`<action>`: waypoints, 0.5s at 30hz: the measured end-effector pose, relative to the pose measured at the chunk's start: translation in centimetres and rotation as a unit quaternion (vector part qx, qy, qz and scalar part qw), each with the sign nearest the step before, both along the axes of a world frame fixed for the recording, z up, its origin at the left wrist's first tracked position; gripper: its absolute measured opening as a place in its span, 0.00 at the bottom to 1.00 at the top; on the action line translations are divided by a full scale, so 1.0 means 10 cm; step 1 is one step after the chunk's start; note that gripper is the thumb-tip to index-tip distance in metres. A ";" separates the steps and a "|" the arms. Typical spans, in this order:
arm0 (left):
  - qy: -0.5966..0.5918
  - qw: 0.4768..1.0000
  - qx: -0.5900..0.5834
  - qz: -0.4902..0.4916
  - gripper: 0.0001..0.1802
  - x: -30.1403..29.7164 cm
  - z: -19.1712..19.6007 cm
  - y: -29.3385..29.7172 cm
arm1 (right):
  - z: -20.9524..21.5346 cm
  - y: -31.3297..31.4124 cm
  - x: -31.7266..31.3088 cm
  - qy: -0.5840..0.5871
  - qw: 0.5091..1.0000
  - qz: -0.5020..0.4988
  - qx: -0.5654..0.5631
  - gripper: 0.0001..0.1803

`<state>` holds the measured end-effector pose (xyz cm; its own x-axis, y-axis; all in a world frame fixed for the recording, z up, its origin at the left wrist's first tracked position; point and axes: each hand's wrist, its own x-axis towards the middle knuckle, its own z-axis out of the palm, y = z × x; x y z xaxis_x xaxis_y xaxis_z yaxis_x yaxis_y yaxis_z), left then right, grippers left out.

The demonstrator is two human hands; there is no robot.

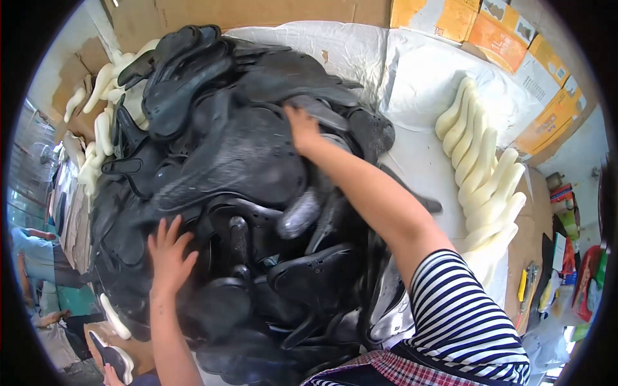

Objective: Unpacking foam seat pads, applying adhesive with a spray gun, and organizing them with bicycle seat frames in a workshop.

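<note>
- Black moulded plastic or rubber, by its look, makes up the large piece (257, 151), which lies uppermost near the middle of a heap of similar black pieces (322, 276).
- At its upper right edge is the right hand (304, 132), fingers reaching forward and a little apart; whether they grip its rim or only rest there cannot be told.
- Just below its narrow left end is the left hand (170, 257), fingers spread wide and holding nothing visible; contact with the heap is unclear.
- The step in hand seems to be sorting through or shifting the heap; the next move would probably call for both hands to close on its opposite ends, clear of neighbouring pieces.
- Well to its right, a stack of cream pieces (473, 148) leans in a twisted row on a white surface (421, 157).
- More cream pieces (103, 138) lie to its upper left.
- Beyond it, far to the upper right, are orange-and-white cartons (499, 42).
</note>
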<state>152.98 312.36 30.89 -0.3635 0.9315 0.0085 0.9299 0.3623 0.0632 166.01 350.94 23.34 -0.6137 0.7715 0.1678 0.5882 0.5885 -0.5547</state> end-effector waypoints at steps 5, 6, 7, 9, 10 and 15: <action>0.016 0.995 0.007 0.095 0.17 -0.25 -0.05 -0.68 | 0.37 -0.92 -0.92 -0.052 0.983 0.104 0.139 0.28; 0.022 0.995 0.005 0.096 0.17 -0.29 -0.07 -0.73 | 0.40 -0.96 -1.08 -0.045 0.984 0.104 0.137 0.28; 0.015 0.992 0.022 0.121 0.17 -0.32 -0.08 -0.76 | 0.39 -0.99 -1.25 -0.021 0.983 0.108 0.149 0.26; 0.015 0.986 0.051 0.160 0.19 -0.37 -0.18 -0.84 | 0.33 -1.17 -1.61 0.055 0.979 0.159 0.119 0.22; -0.021 0.985 0.053 0.160 0.16 -0.46 -0.27 -0.83 | 0.34 -1.24 -1.79 0.107 0.970 0.202 0.084 0.19; -0.186 0.911 0.217 0.299 0.07 -0.78 -0.28 -1.12 | 0.95 -1.61 -1.85 -0.073 0.868 0.485 -0.077 0.23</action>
